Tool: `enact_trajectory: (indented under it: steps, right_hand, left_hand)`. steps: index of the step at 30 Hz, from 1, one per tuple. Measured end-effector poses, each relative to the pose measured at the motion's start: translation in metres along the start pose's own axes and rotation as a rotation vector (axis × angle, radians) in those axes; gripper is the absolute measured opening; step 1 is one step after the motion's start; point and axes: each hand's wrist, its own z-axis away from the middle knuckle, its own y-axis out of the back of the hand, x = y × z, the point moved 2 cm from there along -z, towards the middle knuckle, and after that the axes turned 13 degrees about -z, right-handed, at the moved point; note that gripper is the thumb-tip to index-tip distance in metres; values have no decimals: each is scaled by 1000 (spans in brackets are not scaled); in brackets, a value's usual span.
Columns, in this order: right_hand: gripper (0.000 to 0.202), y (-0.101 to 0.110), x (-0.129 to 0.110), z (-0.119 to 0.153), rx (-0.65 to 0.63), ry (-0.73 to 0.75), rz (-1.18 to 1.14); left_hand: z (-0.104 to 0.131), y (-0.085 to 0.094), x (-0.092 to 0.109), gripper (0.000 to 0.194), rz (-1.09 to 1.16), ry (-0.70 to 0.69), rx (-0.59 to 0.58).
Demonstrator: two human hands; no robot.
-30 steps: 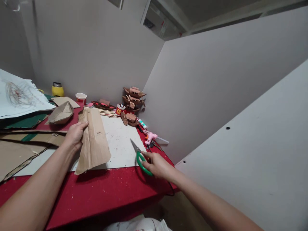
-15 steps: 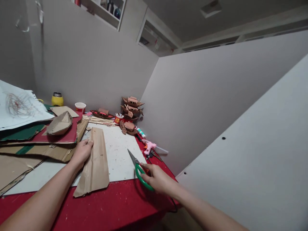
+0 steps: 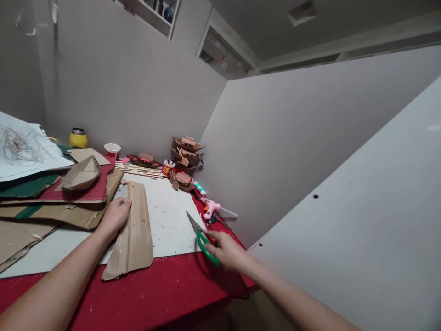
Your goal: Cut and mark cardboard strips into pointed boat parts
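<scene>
My left hand (image 3: 117, 214) grips the left edge of a long brown cardboard piece (image 3: 138, 230), which slants over the white board (image 3: 168, 220) and the red table edge. Green-handled scissors (image 3: 204, 243) are in my right hand (image 3: 220, 248), their blades closed and pointing up and left, apart from the cardboard. A folded cardboard boat shape (image 3: 81, 174) rests on the stacked sheets to the left of my left hand.
Stacked cardboard (image 3: 79, 215) fills the left side. Small brown model boats (image 3: 188, 151), sticks (image 3: 144, 171), red cups (image 3: 112, 150) and a yellow jar (image 3: 78, 139) stand along the back. A pink glue gun (image 3: 211, 208) lies at the right edge.
The view has shifted slightly, so the table items appear a little further left. The scissors sit slightly further right in the picture. Both hands keep their holds.
</scene>
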Motion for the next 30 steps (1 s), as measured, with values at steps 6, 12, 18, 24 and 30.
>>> enact_trajectory:
  steps: [6, 12, 18, 24, 30]
  right_hand:
    - [31, -4, -1, 6, -16, -31, -39]
    - [31, -4, -3, 8, -9, -53, -93]
    - [29, -6, -7, 6, -8, -88, -155]
    - [31, -4, -12, 4, -16, -130, -235]
    - [55, -3, -28, 12, 183, 125, -727]
  left_hand:
    - [1, -1, 0, 2, -10, 8, 1]
    - [1, -1, 1, 3, -27, 10, 0]
    - [1, -2, 0, 4, -29, 23, -8]
    - [2, 0, 2, 8, 55, 65, -69]
    - [0, 11, 12, 11, 269, 88, -87]
